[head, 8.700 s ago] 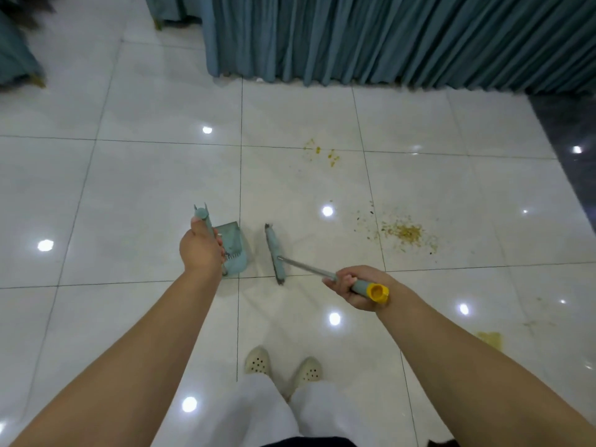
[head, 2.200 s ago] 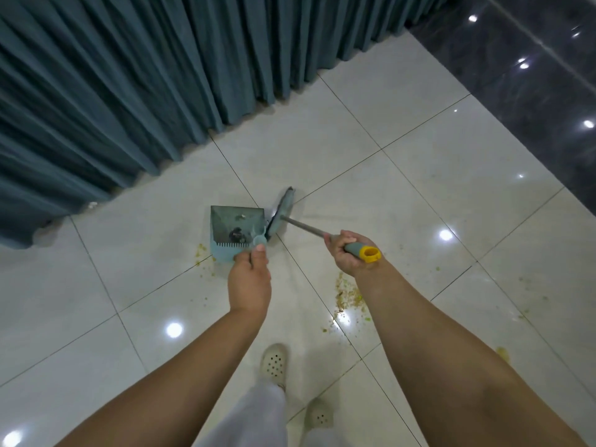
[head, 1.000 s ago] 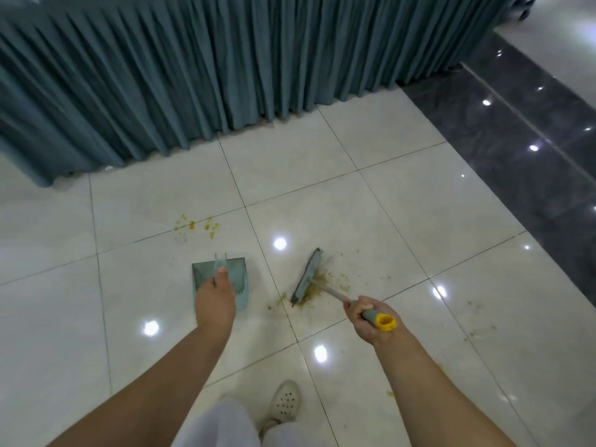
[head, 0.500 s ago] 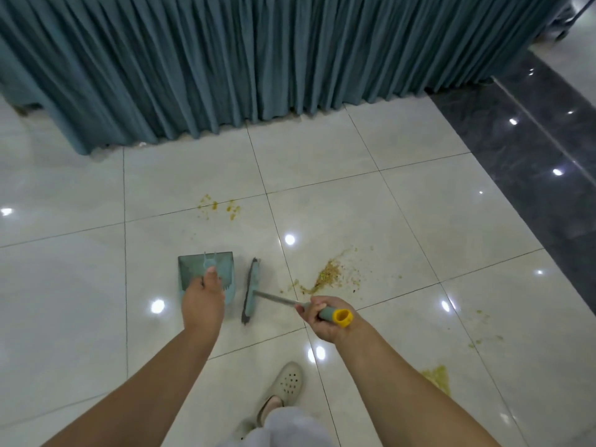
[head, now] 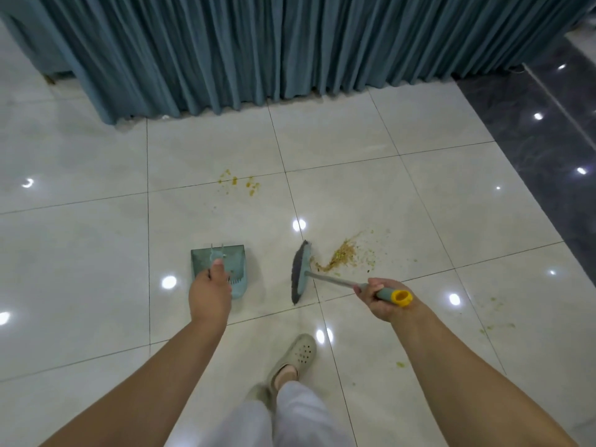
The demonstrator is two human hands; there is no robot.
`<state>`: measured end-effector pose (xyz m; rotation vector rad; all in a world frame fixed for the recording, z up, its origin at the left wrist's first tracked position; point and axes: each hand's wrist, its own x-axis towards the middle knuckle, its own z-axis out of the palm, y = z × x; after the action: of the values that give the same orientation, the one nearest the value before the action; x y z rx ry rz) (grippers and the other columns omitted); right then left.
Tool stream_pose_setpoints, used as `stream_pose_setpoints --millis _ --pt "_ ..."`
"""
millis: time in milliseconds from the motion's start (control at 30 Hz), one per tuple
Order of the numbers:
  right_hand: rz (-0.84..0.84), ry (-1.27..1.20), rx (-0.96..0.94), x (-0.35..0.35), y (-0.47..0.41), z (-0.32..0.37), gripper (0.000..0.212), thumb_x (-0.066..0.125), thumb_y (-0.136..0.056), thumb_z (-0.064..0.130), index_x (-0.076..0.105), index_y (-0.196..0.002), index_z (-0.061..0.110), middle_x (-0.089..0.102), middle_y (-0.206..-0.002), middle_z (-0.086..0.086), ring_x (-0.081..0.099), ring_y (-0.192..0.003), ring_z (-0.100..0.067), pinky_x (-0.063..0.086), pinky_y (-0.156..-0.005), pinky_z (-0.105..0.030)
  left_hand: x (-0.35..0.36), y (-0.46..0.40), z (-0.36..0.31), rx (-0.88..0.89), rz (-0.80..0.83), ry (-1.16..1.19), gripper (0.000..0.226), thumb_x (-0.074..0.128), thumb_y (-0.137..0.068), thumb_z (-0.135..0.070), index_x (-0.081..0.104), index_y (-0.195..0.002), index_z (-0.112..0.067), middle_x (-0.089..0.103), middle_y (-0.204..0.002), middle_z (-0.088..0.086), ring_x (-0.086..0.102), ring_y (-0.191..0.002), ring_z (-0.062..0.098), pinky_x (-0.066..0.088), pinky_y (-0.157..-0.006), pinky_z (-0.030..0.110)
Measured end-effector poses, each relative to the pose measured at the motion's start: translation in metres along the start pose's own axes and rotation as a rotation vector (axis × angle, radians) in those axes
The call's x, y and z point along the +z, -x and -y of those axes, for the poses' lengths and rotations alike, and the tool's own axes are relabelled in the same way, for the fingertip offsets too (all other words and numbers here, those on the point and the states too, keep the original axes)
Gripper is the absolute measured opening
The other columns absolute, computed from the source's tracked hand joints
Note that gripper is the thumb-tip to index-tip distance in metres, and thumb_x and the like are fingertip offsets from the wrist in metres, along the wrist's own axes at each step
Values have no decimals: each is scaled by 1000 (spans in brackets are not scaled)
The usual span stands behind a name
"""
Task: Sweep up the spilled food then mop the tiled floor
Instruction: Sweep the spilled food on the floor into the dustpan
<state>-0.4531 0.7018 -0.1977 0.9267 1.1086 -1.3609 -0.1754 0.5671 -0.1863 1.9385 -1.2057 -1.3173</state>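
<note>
A: Left hand (head: 209, 293) is wrapped round the dustpan's upright handle, fingers curled tight, thumb on top. The teal dustpan (head: 237, 266) sits on the tiled floor (head: 80, 253), mouth facing the person.

B: And the right hand (head: 379, 298) grips the broom (head: 342, 282) near its yellow end cap, fingers closed round the shaft. The broom head (head: 300, 269) is just right of the dustpan, apart from it, bristles at the floor.

A: Spilled food (head: 343, 256) lies in a brownish-yellow heap just beside the broom head, on its right side.

B: A smaller yellow patch (head: 240, 183) lies further out, near the teal curtain (head: 290, 43). Green flecks (head: 493, 314) are scattered far right, and one beige clog (head: 298, 353) is planted below.
</note>
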Motion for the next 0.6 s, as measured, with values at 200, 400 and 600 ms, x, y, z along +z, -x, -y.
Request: stream_pose_setpoints --millis 200,400,600 --pt "4 88 -54 -1 5 -25 32 31 -100 2 31 -128 18 43 -90 -22 36 -21 -12 38 -27 -15 -26 11 23 -28 21 65 46 40 -98 -44 56 -82 -4 51 -66 5 47 -66 23 42 -58 32" --pt "81 209 -43 1 12 -61 29 29 -98 0 29 -127 4 43 -88 -19 37 -24 -10 37 -27 -14 -46 20 34 -11 -1 74 46 39 -99 -41 46 -66 -10 48 -61 5 47 -66 24 40 -62 30" --pt "161 273 53 34 9 -96 21 32 -97 -1 36 -118 -3 45 -87 -21 39 -25 -11 38 -27 -15 -68 16 41 -35 -53 74 46 38 -98 -44 51 -77 -6 51 -68 8 50 -73 25 49 -74 45"
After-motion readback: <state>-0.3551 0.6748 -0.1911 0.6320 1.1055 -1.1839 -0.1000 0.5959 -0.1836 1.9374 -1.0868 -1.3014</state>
